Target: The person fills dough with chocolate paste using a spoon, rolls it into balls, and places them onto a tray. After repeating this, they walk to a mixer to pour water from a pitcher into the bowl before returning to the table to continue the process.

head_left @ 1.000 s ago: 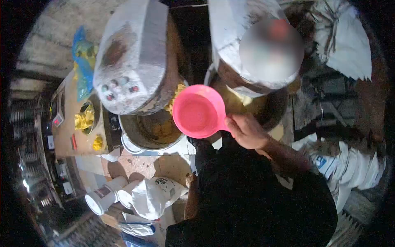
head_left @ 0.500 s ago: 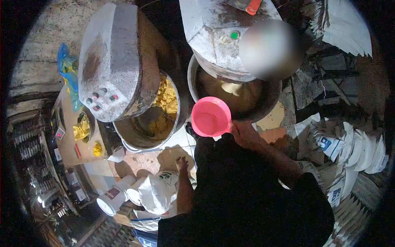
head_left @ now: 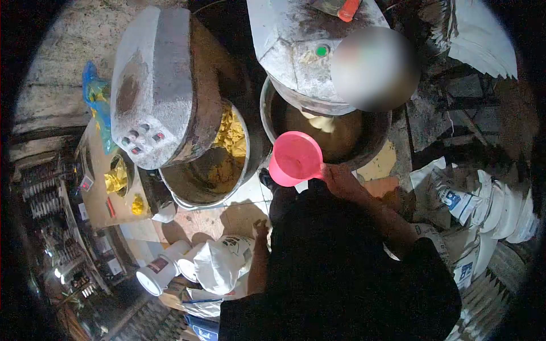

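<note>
A pink plastic dipper is held by its handle in my right hand, whose fingers are closed round it. Its bowl overlaps the near rim of the right mixing bowl, where a pale lump of dough shows under the mixer head. My left hand hangs low at my side with loosely parted fingers and holds nothing. Nearest to it are a white sack and the tiled floor.
Two large mixers stand ahead; the left mixing bowl contains yellow dough. At left, a board carries a scale and yellow scraps. White buckets stand low left. Flour sacks are piled at right. An orange-handled scraper lies atop the right mixer.
The pink dipper has shifted slightly right, its opening tipped more to one side. My left hand has moved a little to the right, staying beside my body.
</note>
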Demonstrator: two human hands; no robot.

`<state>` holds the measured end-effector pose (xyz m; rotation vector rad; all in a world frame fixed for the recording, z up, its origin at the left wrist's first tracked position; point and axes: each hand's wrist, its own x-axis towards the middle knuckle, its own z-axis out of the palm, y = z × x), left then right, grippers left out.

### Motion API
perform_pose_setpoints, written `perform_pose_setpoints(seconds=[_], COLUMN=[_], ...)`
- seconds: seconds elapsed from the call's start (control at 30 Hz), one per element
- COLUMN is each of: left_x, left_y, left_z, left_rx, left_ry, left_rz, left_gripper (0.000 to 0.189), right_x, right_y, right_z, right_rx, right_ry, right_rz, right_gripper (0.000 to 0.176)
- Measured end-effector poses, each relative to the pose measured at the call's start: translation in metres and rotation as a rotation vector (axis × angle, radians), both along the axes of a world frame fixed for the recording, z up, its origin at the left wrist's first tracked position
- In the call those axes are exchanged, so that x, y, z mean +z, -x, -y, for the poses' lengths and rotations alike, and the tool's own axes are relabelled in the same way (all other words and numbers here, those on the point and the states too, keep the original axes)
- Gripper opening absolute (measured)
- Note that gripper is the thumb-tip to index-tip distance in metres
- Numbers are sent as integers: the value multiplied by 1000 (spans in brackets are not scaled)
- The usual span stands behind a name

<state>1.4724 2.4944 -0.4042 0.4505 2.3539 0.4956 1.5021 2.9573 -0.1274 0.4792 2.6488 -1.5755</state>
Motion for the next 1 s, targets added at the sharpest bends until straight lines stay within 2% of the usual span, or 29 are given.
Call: perform_pose_setpoints(seconds=[0.03, 0.07, 0.1, 0.17, 0.27, 0.33, 0.4, 0.5, 0.57, 0.67, 0.77, 0.83, 0.9, 0.97, 1.0], left_x=[-33, -24, -15, -12, -5, 3, 13, 24, 31, 30, 29, 28, 25, 37, 44], left_y=[-9, -12, -13, -13, -5, -1, 2, 8, 11, 11, 6, 4, 4, 0, -2], left_z=[31, 27, 23, 23, 23, 19, 13, -10, -10, -14, -11, -5, 1, -8, -13], left_rx=[606, 964, 1190, 1370, 1213, 1251, 1426, 1132, 1195, 1219, 1105, 1118, 1255, 1165, 1119], left_ry=[-291, -483, -661, -879, -486, -535, -901, -269, -366, -389, -353, -375, -443, -367, -330], left_rz=[382, 571, 689, 845, 660, 675, 825, 407, 475, 455, 393, 427, 529, 457, 422], left_gripper=[51, 51, 51, 51, 54, 54, 51, 44, 42, 39, 38, 38, 37, 37, 37], right_x=[-1, -3, -3, -3, -9, -10, -18, -31, -5, -9, -8, -9, -16, -29, -30], right_y=[0, 0, 0, 0, 1, 2, -1, -6, 3, 4, 2, 1, -1, -2, -3], right_z=[-1, -3, -3, -5, -3, -5, -6, -3, -8, -4, -5, -3, -1, -1, -3], right_rx=[16, 31, 28, 22, 29, 34, 20, -2, 15, -62, -29, -25, 2, 52, 32], right_ry=[-25, -50, -37, -15, -66, -1, 10, 7, 89, 154, 125, 80, 8, -95, -10], right_rz=[8, 17, 27, 47, 80, 49, 18, 52, 176, 124, 144, 104, 79, 66, 120], right_gripper=[37, 38, 37, 35, 35, 37, 41, 48, 50, 50, 49, 48, 48, 47, 47])
